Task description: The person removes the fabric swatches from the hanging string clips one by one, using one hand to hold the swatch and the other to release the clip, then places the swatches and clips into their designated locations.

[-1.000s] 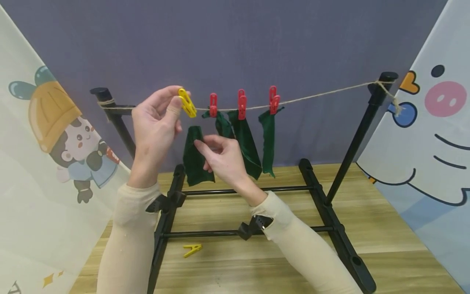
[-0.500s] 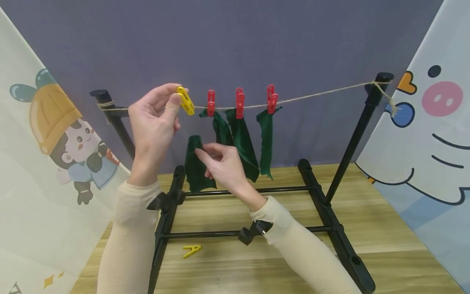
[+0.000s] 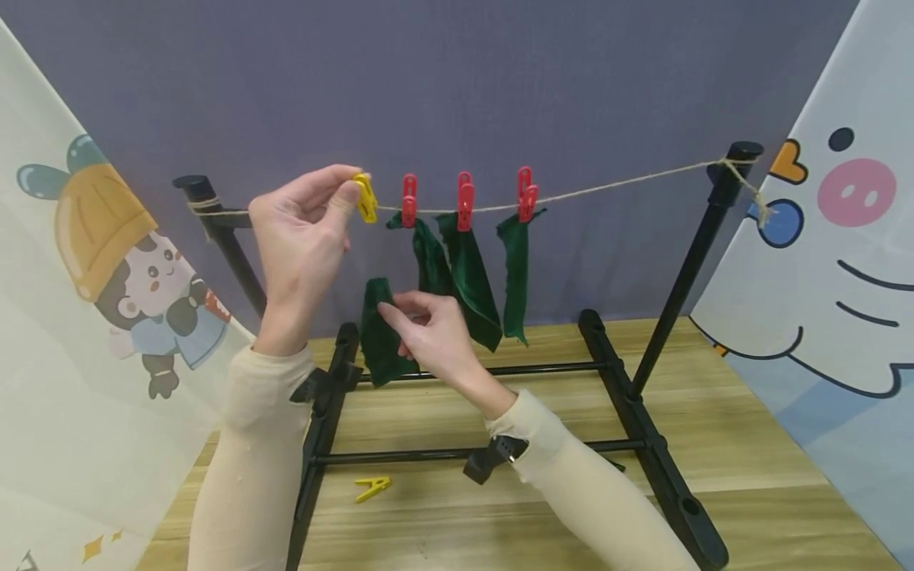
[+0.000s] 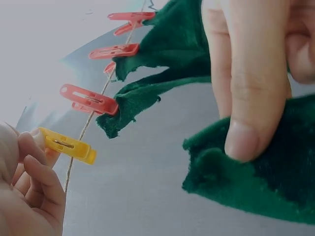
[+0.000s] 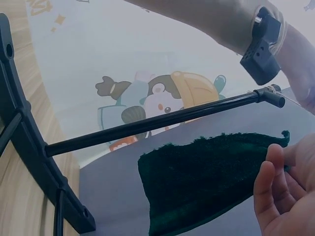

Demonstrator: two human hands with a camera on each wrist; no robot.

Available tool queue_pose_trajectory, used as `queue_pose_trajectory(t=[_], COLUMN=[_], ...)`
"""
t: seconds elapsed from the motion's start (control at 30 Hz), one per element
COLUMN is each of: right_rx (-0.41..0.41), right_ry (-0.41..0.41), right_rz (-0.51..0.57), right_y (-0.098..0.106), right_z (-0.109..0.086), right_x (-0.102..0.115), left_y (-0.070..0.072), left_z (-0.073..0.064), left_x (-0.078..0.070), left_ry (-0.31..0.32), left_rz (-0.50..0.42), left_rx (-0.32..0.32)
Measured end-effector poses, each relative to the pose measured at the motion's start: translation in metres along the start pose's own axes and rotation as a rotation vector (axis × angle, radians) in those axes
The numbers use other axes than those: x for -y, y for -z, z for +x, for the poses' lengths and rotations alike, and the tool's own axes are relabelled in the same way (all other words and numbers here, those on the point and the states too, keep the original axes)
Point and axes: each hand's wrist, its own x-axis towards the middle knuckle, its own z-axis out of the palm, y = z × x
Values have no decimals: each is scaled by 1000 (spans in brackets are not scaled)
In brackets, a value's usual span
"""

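Note:
My left hand (image 3: 303, 238) pinches a yellow clothespin (image 3: 366, 198) between thumb and fingers, right at the twine line (image 3: 617, 184). In the left wrist view that clothespin (image 4: 69, 144) overlaps the twine. Lower down, my right hand (image 3: 435, 329) pinches the upper part of a green cloth (image 3: 378, 333), which hangs below the line and apart from it. The right wrist view shows this cloth (image 5: 202, 179) spread out, with a frayed edge. To the right, three red clothespins (image 3: 465, 202) grip the line, with green cloth pieces (image 3: 516, 274) hanging from them.
The line runs between two black posts (image 3: 674, 293) of a frame whose feet and crossbars (image 3: 400, 456) rest on the wooden table (image 3: 543, 515). A second yellow clothespin (image 3: 373, 488) lies near the front crossbar. Printed cartoon panels (image 3: 850, 262) flank both sides.
My right hand has moved down with the green cloth, away from the line. The left hand stays at the line, and its yellow clothespin has turned slightly more upright.

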Motion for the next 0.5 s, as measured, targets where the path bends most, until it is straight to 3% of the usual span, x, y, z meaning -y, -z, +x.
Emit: queue_pose_trajectory(t=[0.37, 0.5], right_rx=[-12, -16], right_ry=[2, -14], right_rz=[-6, -22], right_y=[1, 0], right_z=[-5, -6], right_x=[2, 1], left_y=[-7, -7], left_z=[-1, 0], left_x=[4, 3], left_ry=[-167, -173], left_rz=[143, 89], left_rx=[-24, -35])
